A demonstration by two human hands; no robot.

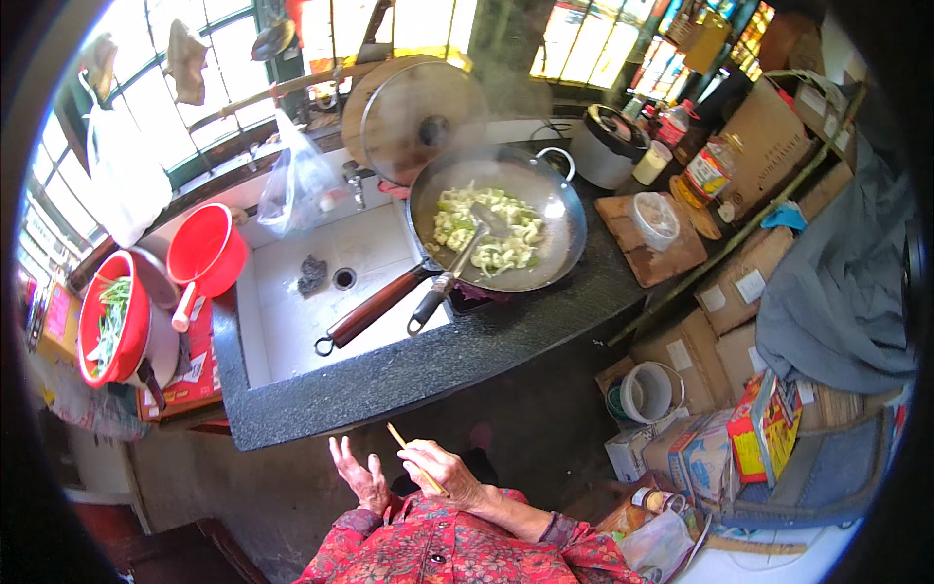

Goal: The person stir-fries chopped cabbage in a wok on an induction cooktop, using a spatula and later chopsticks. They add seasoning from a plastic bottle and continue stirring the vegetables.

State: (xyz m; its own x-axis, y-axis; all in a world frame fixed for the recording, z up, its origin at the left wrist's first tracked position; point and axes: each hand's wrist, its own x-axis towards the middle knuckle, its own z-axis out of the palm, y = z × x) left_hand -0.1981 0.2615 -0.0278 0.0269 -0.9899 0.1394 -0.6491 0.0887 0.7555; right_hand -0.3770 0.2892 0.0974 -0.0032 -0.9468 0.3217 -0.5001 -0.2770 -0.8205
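In front of my body my left hand (362, 479) is raised with its fingers spread and holds nothing. Close beside it, my right hand (443, 472) is closed round a thin light-wood stick (397, 435), which looks like a chopstick; its tip points up and left. Beyond both hands, a wok (559, 209) with a long wooden handle (375, 310) sits at the counter. Pale green chopped vegetables (501, 255) are in the wok. A metal spatula (457, 268) rests in them, its dark grip over the rim. Neither hand touches the wok or spatula.
A white sink (292, 336) with a scouring pad (312, 275) lies left of the wok. Further left are a red dipper (206, 248) and a red basket (105, 362) of greens. A cutting board (647, 243), oil bottle (710, 167) and cardboard boxes (744, 277) stand right.
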